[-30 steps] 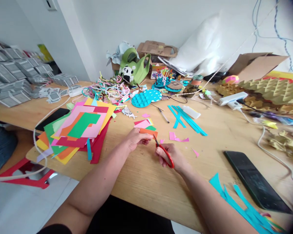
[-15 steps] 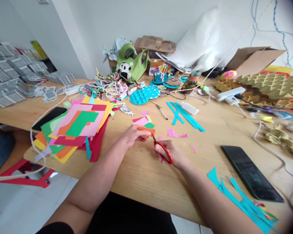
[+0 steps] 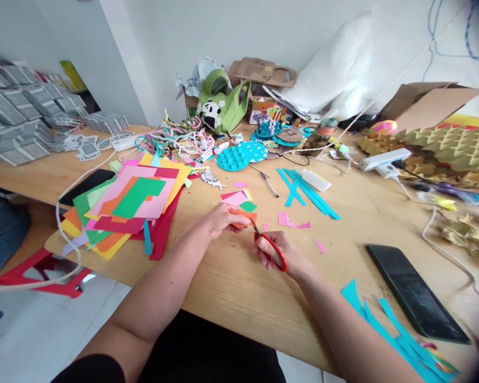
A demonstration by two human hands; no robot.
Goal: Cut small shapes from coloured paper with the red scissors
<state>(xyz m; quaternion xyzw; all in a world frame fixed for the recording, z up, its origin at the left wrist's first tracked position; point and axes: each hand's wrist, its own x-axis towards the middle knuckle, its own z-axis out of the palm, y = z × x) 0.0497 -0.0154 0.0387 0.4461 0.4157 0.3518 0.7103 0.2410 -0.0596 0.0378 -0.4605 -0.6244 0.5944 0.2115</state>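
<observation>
My left hand pinches a small piece of orange paper above the table. In my right hand is a pair of scissors with red handles; the fingers are closed round the grips. The scissor blades meet the right end of the orange paper. Just behind my hands lie small pink and green paper pieces. Pink scraps are scattered to the right of them.
A stack of coloured paper lies at the left. Blue strips and a pen lie behind my hands. At the right are a dark phone, more blue strips and a white cable. A green panda bag stands at the back.
The view has shifted slightly, so the table's things sit a little further right. Both hands keep the orange paper and the scissors in nearly the same pose.
</observation>
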